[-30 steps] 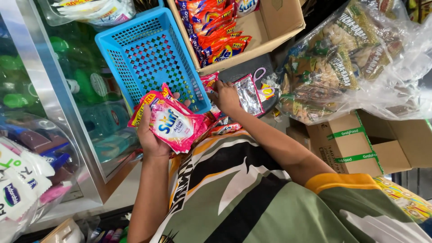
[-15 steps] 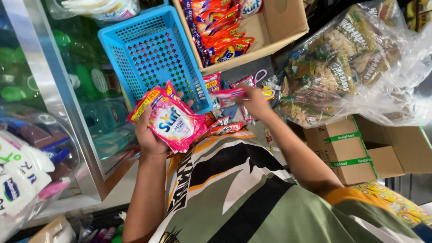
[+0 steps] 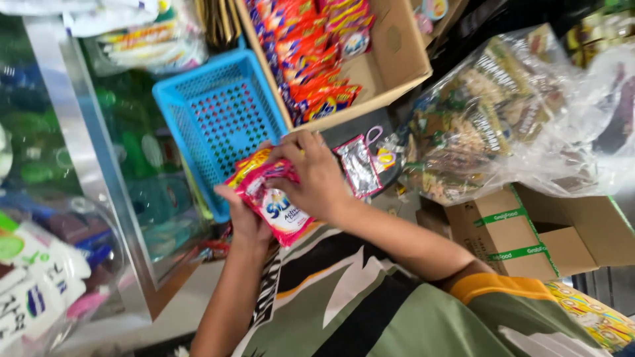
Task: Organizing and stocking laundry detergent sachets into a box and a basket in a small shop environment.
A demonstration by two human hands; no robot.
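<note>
Both hands clamp pink sachet stack [image 3: 274, 201]: left hand [image 3: 241, 215] under, right hand [image 3: 311, 175] atop. Blue basket [image 3: 218, 119] empty; nothing placed yet.

The person wears an olive-green shirt [image 3: 423, 324] with black-and-white patches and an orange-trimmed short sleeve [image 3: 496, 285].

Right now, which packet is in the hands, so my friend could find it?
Find the blue plastic basket. Just below it the left hand and right hand hold a pink sachet stack. Unlike the silvery sachet beside it, it is bright pink with a white patch.
</note>
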